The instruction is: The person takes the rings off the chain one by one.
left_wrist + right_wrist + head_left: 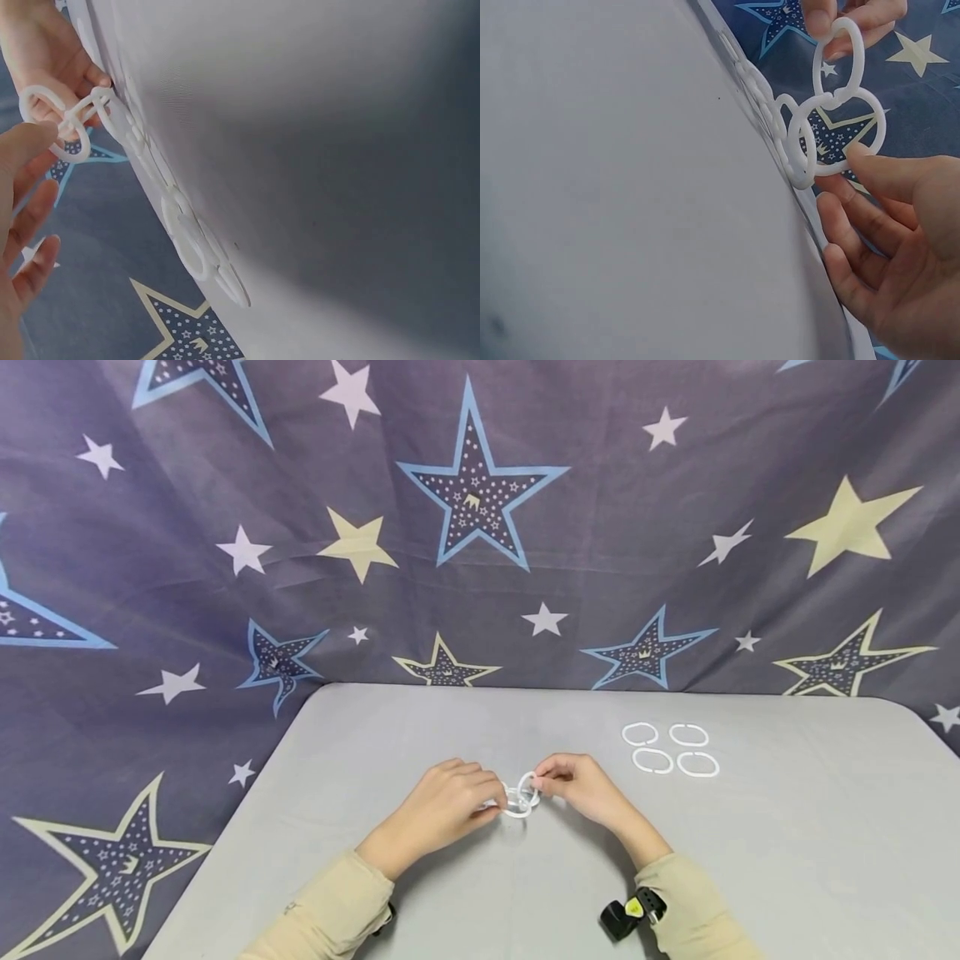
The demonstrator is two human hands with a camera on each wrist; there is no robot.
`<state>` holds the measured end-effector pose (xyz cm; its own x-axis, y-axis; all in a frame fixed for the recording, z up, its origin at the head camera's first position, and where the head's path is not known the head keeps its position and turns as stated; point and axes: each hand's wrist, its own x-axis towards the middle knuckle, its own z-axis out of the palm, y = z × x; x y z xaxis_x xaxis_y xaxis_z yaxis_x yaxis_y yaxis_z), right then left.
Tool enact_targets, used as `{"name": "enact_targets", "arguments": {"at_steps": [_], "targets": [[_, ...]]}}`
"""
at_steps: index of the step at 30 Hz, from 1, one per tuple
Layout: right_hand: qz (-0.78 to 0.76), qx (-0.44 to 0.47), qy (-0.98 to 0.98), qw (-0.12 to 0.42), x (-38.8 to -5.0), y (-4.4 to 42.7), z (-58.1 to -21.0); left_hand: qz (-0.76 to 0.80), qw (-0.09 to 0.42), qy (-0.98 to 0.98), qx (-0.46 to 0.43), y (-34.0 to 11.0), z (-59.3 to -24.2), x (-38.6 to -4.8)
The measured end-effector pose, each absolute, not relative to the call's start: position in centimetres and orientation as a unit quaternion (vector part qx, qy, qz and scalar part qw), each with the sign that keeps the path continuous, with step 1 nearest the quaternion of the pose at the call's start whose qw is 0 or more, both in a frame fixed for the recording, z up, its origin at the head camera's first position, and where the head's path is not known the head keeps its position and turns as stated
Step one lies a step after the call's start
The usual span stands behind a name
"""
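Above the grey table, my left hand (448, 802) pinches a white plastic oval link (859, 64) between thumb and fingers. To its right, my right hand (583, 787) pinches another white link (883, 127) with thumb and fingertips. In the right wrist view these two links cross where they meet; whether either gap is fully closed I cannot tell. From the right-hand link, a chain of joined white links (802, 180) trails down onto the tabletop. My left fingers hide part of the chain in the head view.
Several loose white oval links (652, 750) lie apart in a group at the back right of the grey table (787, 827). Behind the table hangs a dark curtain (585, 527) with a star pattern. A black strapped device (621, 920) is on my right wrist.
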<state>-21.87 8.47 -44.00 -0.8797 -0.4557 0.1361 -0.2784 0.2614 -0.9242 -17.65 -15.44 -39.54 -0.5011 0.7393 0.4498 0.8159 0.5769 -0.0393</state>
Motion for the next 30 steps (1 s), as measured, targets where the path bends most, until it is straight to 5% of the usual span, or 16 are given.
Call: {"name": "enact_targets", "arguments": {"at_steps": [30], "targets": [[-0.555, -0.232, 0.794, 0.087, -21.58, 8.41, -43.72, -0.069, 0.215, -0.86, -0.457, -15.13, -39.89, -17.21]]}}
